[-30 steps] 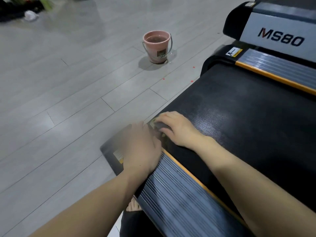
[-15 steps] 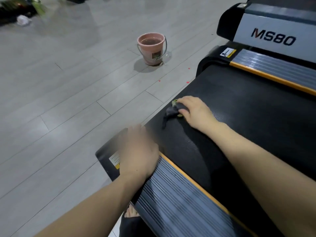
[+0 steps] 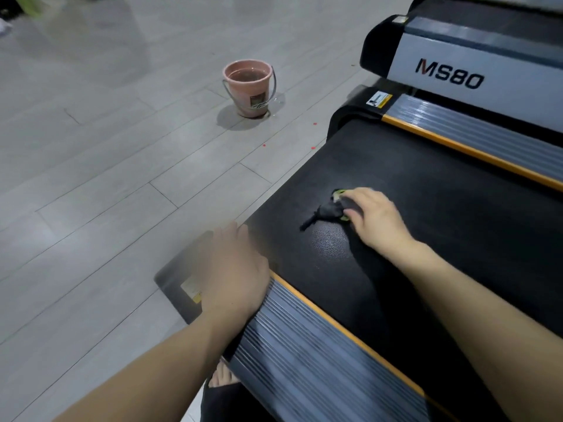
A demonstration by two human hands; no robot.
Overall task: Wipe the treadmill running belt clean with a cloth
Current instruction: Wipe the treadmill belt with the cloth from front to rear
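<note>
Currently: right hand (image 3: 376, 219) presses a dark cloth (image 3: 327, 211) flat onto the treadmill running belt (image 3: 441, 214).
Fingers are curled over the cloth, which shows a green edge and a thin tail trailing toward the belt's end. Left hand (image 3: 230, 272), blurred, lies palm down and spread, holding nothing, on the near corner where the ribbed grey side rail (image 3: 304, 354) with its orange strip begins; a yellow sticker beside it is illegible. Far housing (image 3: 475, 71) reads "MS80". A pink bucket (image 3: 249, 88) stands on the grey floor (image 3: 106, 178), well apart from the belt; its label is unreadable.
</note>
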